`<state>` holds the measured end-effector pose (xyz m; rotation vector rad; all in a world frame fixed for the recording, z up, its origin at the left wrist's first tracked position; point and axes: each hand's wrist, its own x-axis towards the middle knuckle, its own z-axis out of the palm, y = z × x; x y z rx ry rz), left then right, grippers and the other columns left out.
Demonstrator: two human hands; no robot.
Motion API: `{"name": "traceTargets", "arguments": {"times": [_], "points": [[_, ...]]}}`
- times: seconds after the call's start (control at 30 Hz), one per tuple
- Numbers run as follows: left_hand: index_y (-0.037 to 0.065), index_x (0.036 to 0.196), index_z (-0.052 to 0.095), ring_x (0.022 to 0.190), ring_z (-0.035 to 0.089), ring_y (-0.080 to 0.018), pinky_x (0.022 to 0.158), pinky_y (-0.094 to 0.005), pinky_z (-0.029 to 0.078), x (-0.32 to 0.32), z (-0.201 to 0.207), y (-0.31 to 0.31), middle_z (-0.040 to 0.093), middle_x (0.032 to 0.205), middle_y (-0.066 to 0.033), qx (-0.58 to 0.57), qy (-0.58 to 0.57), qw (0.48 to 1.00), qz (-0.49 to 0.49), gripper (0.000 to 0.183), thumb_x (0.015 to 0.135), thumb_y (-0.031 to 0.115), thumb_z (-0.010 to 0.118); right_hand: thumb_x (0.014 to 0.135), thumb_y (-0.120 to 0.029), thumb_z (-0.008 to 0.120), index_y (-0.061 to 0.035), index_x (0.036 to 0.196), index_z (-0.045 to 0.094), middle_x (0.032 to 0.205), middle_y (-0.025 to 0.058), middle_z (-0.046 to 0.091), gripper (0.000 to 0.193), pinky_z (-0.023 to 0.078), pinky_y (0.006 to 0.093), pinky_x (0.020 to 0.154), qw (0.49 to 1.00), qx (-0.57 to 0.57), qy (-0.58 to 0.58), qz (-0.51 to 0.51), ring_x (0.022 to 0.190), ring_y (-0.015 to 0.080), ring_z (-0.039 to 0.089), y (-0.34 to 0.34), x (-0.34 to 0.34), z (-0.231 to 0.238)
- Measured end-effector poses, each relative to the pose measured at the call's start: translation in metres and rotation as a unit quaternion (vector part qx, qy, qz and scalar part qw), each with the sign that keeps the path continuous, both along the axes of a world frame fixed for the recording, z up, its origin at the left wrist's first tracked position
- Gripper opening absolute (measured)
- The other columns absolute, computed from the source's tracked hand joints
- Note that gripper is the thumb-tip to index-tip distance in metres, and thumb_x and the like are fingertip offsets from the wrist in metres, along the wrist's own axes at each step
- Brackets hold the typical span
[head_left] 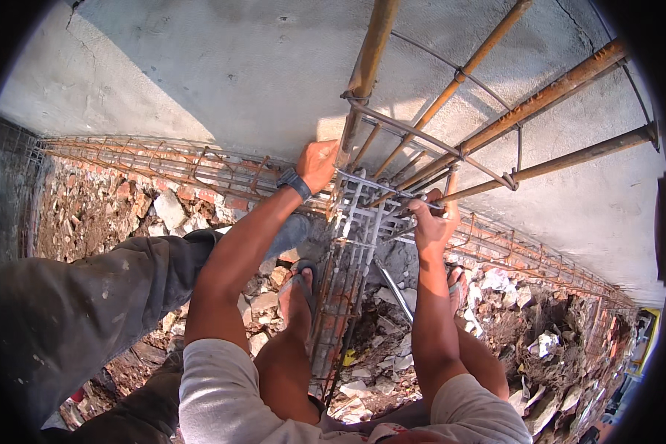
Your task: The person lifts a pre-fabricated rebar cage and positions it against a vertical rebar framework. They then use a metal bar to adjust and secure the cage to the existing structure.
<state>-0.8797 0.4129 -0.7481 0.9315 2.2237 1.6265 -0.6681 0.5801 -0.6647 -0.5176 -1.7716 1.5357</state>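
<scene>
Tall rusty reinforcing bars (488, 126) rise from a column cage in front of the wall, with a square tie (429, 139) around them. Lower down, a thin steel stirrup (377, 185) crosses the bars. My left hand (318, 166), a dark watch on its wrist, is closed at the stirrup's left corner, against the leftmost bar; its fingertips are partly hidden. Across from it, my right hand (433, 222) is closed at the stirrup's right end, thumb and fingers among the bars. Pale, cement-smeared bars (357, 229) run below my hands.
Long rebar cages (200, 166) stretch along the wall (237, 66) on both sides. Another person's dark-trousered leg (103, 296) stands close on the left. A shiny metal rod (394, 288) leans below my right hand. Broken bricks and rubble (547, 344) cover the ground around my sandalled feet.
</scene>
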Motion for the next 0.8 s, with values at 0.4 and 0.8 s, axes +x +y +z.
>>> {"name": "traceTargets", "arguments": {"times": [0.4, 0.8], "points": [[0.002, 0.099, 0.073, 0.087, 0.062, -0.0106, 0.083, -0.0306, 0.05, -0.006, 0.04, -0.008, 0.073, 0.092, -0.0056, -0.019, -0.101, 0.991, -0.081, 0.037, 0.109, 0.025, 0.045, 0.098, -0.048, 0.062, 0.0, 0.148, 0.045, 0.12, 0.0141, 0.059, 0.071, 0.044, 0.0377, 0.101, 0.987, 0.099, -0.078, -0.102, 0.111, 0.0233, 0.057, 0.016, 0.089, -0.056], [0.001, 0.114, 0.069, 0.101, 0.062, -0.0104, 0.092, -0.0301, 0.048, -0.024, 0.025, -0.012, 0.072, 0.105, -0.0046, 0.065, -0.177, 0.966, -0.176, 0.039, 0.109, 0.033, 0.049, 0.088, -0.034, 0.069, -0.0059, 0.122, 0.053, 0.11, 0.0164, 0.058, 0.046, 0.05, 0.0475, 0.085, 0.719, 0.347, -0.582, 0.157, 0.103, 0.0366, 0.061, 0.008, 0.291, -0.235]]}}
